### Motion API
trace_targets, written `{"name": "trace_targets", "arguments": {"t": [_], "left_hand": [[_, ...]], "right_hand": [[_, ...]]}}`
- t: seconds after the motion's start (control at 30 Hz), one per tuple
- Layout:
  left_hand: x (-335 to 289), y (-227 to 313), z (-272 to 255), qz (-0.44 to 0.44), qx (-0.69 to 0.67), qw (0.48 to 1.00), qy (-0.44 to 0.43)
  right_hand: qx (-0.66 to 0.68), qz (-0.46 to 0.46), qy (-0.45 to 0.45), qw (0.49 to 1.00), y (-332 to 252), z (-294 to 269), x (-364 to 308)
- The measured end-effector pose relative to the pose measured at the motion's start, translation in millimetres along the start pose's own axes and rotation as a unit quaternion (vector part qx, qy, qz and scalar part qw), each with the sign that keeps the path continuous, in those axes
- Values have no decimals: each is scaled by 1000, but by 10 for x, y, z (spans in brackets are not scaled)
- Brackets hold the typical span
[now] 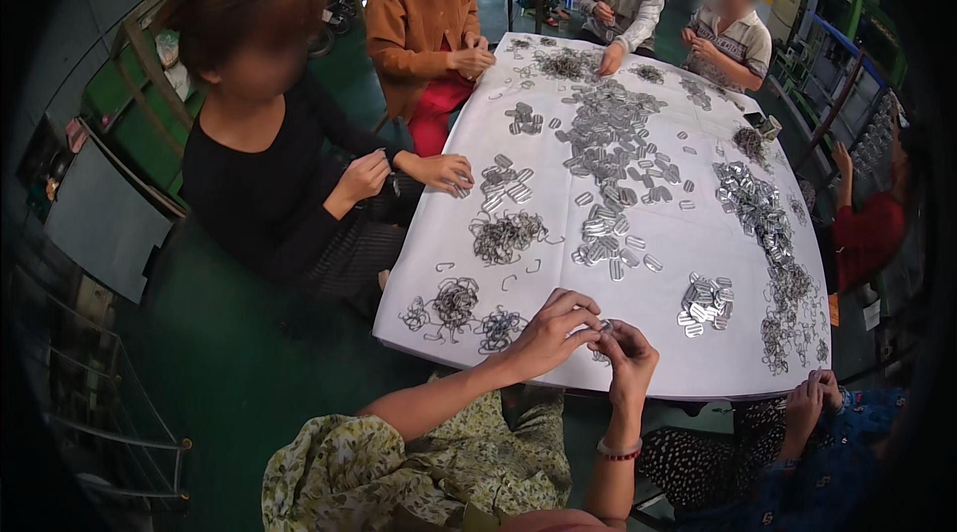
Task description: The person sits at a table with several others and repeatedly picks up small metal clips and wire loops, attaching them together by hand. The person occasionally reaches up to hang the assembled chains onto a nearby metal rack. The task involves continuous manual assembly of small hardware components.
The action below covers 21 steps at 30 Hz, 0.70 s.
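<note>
Over the near edge of the white-covered table, my left hand (554,335) and my right hand (630,362) meet with closed fingertips. They pinch a small metal piece (605,327) between them; fingers cover most of it, so its exact kind is unclear. Bent wire hooks lie in a pile (498,329) beside my left hand, with a bigger hook pile (456,303) farther left. To the right of my hands sits a small heap of flat slotted metal buckles (706,306). A bracelet (618,450) circles my right wrist.
Buckles (613,133) spread down the middle of the table (449,203), and hooks (506,236) lie along its left side. More metal parts (763,218) run along the right. A person in black (289,173) works at left; several others sit around. A patterned blue sleeve (847,442) is close at right.
</note>
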<state>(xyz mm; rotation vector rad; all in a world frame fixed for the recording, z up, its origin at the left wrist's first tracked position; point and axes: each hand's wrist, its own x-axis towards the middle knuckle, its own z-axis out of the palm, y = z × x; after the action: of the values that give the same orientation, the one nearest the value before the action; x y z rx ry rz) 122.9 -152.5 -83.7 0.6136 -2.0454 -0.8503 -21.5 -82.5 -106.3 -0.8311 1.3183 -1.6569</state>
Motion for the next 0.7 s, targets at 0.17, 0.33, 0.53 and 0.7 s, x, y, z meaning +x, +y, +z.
{"name": "trace_targets", "arguments": {"t": [0.17, 0.33, 0.53, 0.7], "left_hand": [[-27, 95, 125, 49, 2, 999, 8], [-86, 150, 30, -131, -194, 972, -27], [-192, 148, -82, -185, -297, 936, -35], [-179, 142, -25, -184, -238, 952, -51]], "right_hand": [[-83, -55, 9, 995, -130, -20, -275], [-41, -88, -31, 995, -147, 109, -320], [-77, -16, -64, 995, -177, -211, 121], [-376, -143, 28, 915, 347, -431, 1093]]}}
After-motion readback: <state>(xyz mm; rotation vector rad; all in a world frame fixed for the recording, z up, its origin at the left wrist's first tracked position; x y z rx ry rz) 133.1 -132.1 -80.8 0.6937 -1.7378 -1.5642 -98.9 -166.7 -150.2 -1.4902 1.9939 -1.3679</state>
